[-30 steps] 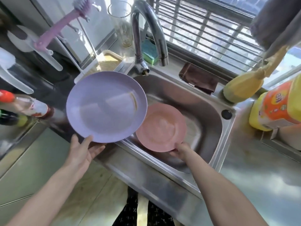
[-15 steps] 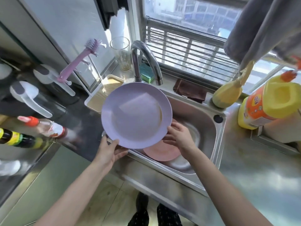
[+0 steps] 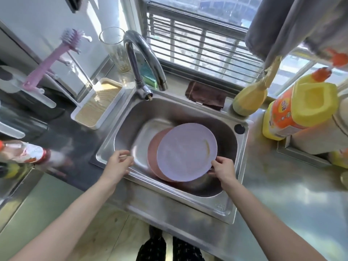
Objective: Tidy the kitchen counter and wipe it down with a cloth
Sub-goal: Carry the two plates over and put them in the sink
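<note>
A lilac plate [image 3: 186, 151] lies on top of a pink plate [image 3: 153, 151] inside the steel sink [image 3: 188, 110]. My right hand [image 3: 223, 169] pinches the lilac plate's near right rim, thumb on top. Over the sink's near left rim hovers my left hand [image 3: 118, 162], fingers loosely curled and holding nothing. A brown cloth [image 3: 206, 96] lies folded on the ledge behind the sink. A green-and-yellow sponge [image 3: 149, 77] sits behind the tap [image 3: 143, 59].
A white tray [image 3: 99, 104] with a pale wooden insert sits left of the sink. A tall glass [image 3: 115, 48] and a pink brush [image 3: 54, 59] stand behind it. A bottle [image 3: 28, 152] lies at the left. Yellow detergent bottles [image 3: 301, 108] stand on the right counter [image 3: 282, 194].
The lilac plate went from my left hand to my right and down into the sink onto the pink plate. My left hand let go and hovers by the rim.
</note>
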The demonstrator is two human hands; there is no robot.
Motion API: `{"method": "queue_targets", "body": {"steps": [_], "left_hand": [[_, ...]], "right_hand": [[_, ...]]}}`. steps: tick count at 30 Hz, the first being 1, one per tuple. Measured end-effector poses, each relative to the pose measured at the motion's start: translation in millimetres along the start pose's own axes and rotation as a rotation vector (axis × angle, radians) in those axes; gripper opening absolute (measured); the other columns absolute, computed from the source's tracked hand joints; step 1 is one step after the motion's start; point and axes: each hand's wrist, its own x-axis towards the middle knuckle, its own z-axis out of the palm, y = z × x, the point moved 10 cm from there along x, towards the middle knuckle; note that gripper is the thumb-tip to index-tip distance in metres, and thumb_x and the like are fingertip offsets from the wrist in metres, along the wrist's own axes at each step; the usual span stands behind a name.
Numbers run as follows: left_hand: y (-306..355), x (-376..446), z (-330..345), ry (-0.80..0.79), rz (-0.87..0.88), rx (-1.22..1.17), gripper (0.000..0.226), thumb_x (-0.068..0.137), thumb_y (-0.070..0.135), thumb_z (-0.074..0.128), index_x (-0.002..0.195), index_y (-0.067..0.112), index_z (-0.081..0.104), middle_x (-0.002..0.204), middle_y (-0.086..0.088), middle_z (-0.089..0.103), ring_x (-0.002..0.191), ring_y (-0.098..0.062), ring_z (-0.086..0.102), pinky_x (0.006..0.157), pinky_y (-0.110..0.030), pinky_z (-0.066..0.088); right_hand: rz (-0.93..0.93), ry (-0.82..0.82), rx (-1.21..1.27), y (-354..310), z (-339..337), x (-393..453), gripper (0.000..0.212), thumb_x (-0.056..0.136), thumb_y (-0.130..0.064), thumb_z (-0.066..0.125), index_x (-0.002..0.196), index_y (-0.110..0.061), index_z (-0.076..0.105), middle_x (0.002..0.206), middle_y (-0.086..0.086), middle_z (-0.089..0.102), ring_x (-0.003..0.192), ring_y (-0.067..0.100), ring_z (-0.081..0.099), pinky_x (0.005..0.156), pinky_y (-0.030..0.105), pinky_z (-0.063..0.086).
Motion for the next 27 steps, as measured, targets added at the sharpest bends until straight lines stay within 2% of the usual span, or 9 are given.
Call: {"method": "queue_targets", "body": {"steps": [7, 10, 13, 15, 17, 19, 21, 25, 27], "left_hand": [[-32.0, 5.2, -8.1, 0.071, -0.056, 0.010, 0.028, 0.090, 0.007, 0.052, 0.117, 0.009, 0.048, 0.098, -0.011, 0.056, 0.092, -0.022, 0.054, 0.066, -0.023, 0.043], [-40.3, 6.0, -11.1, 0.100, -0.069, -0.011, 0.027, 0.089, 0.006, 0.054, 0.115, 0.009, 0.049, 0.089, -0.007, 0.059, 0.085, -0.018, 0.056, 0.066, -0.023, 0.044], [-42.0, 6.6, -10.6, 0.105, -0.064, -0.030, 0.024, 0.089, 0.006, 0.054, 0.112, 0.010, 0.049, 0.082, -0.003, 0.059, 0.078, -0.012, 0.057, 0.067, -0.023, 0.044], [-41.4, 5.3, -9.7, 0.108, -0.056, -0.031, 0.022, 0.089, 0.006, 0.054, 0.111, 0.011, 0.048, 0.082, -0.003, 0.060, 0.079, -0.011, 0.057, 0.068, -0.023, 0.045], [-41.0, 3.7, -8.9, 0.109, -0.053, -0.030, 0.022, 0.089, 0.007, 0.054, 0.110, 0.011, 0.048, 0.082, -0.003, 0.060, 0.080, -0.010, 0.058, 0.069, -0.023, 0.045], [-41.8, 2.8, -8.5, 0.109, -0.058, -0.030, 0.022, 0.089, 0.007, 0.054, 0.110, 0.011, 0.048, 0.083, -0.003, 0.060, 0.081, -0.011, 0.058, 0.068, -0.023, 0.045], [-42.9, 1.2, -7.6, 0.104, -0.066, -0.023, 0.023, 0.089, 0.008, 0.054, 0.111, 0.011, 0.049, 0.085, -0.004, 0.060, 0.082, -0.013, 0.058, 0.067, -0.023, 0.045], [-41.5, -8.1, -4.1, 0.082, -0.088, -0.011, 0.024, 0.089, 0.008, 0.054, 0.112, 0.010, 0.049, 0.089, -0.005, 0.059, 0.081, -0.012, 0.058, 0.066, -0.025, 0.045], [-33.9, -16.6, -5.0, 0.075, -0.079, -0.016, 0.024, 0.089, 0.009, 0.054, 0.112, 0.010, 0.050, 0.091, -0.004, 0.059, 0.082, -0.012, 0.058, 0.067, -0.025, 0.045]], "right_hand": [[0.121, -0.044, -0.011, 37.4, 26.5, 26.6, 0.023, 0.081, 0.005, 0.045, 0.076, -0.005, 0.065, 0.072, 0.013, 0.064, 0.063, 0.025, 0.062, 0.041, 0.021, 0.048], [0.206, -0.072, 0.031, 53.0, 39.4, 36.1, 0.022, 0.085, 0.004, 0.047, 0.078, -0.008, 0.064, 0.075, 0.012, 0.065, 0.065, 0.028, 0.063, 0.041, 0.023, 0.051], [0.289, -0.121, 0.084, 64.3, 55.4, 41.1, 0.014, 0.086, 0.010, 0.048, 0.084, 0.000, 0.059, 0.075, 0.012, 0.059, 0.058, 0.024, 0.056, 0.052, 0.034, 0.057], [0.314, -0.115, 0.077, 63.7, 59.6, 42.6, 0.014, 0.086, 0.013, 0.047, 0.078, 0.004, 0.054, 0.072, 0.012, 0.052, 0.055, 0.019, 0.049, 0.049, 0.028, 0.054], [0.272, -0.075, -0.079, 60.1, 54.8, 46.9, 0.020, 0.086, 0.007, 0.049, 0.067, 0.001, 0.051, 0.071, 0.012, 0.051, 0.062, 0.018, 0.048, 0.046, 0.022, 0.044], [0.186, -0.021, -0.234, 48.7, 47.2, 46.9, 0.013, 0.085, -0.002, 0.054, 0.082, 0.009, 0.060, 0.083, 0.016, 0.058, 0.078, 0.021, 0.054, 0.062, 0.029, 0.041], [0.133, -0.040, -0.294, 38.2, 46.2, 38.8, 0.025, 0.085, -0.006, 0.054, 0.101, 0.012, 0.060, 0.095, 0.020, 0.062, 0.091, 0.027, 0.060, 0.070, 0.032, 0.040], [0.015, -0.164, -0.400, 10.0, 50.6, 6.5, 0.005, 0.087, -0.009, 0.050, 0.086, -0.010, 0.054, 0.094, 0.011, 0.057, 0.088, 0.022, 0.052, 0.073, 0.026, 0.037], [-0.055, -0.221, -0.398, -4.8, 54.8, -9.3, 0.016, 0.087, -0.007, 0.050, 0.102, -0.008, 0.056, 0.102, 0.007, 0.058, 0.092, 0.020, 0.052, 0.075, 0.025, 0.038]]}}
